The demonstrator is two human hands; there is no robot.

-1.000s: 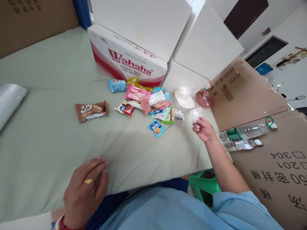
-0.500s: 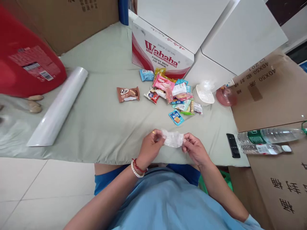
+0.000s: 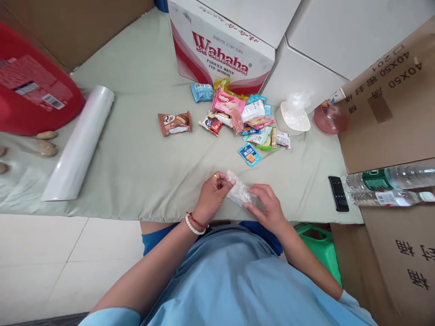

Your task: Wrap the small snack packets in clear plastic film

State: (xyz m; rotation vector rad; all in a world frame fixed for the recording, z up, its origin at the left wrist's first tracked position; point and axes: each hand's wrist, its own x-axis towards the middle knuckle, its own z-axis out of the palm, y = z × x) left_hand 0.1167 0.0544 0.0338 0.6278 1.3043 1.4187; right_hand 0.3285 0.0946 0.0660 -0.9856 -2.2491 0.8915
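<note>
A crumpled clear plastic bag (image 3: 239, 192) is held just above the near edge of the cloth-covered table. My left hand (image 3: 211, 195) pinches its upper left end between thumb and forefinger. At the lower right end, my right hand (image 3: 271, 209) has its thumb and fingertips around the plastic. Beyond my hands lies a small blue snack packet (image 3: 249, 155), nearest of a pile of wrapped snacks. That pile includes a pink wafer packet (image 3: 227, 102). A brown snack packet (image 3: 175, 123) lies apart to the left.
Behind the snacks stands a Wahaba-style water carton (image 3: 220, 50). A white bowl (image 3: 295, 127) holding clear plastic is right of the pile. A white film roll (image 3: 79, 145) and red jug (image 3: 37, 86) are left. A black phone-like object (image 3: 338, 194) and bottles (image 3: 390, 198) lie right.
The plastic bag has turned from nearly level to slanting down to the right. My right hand has shifted its hold, fingers wider apart. The whole view has tilted slightly.
</note>
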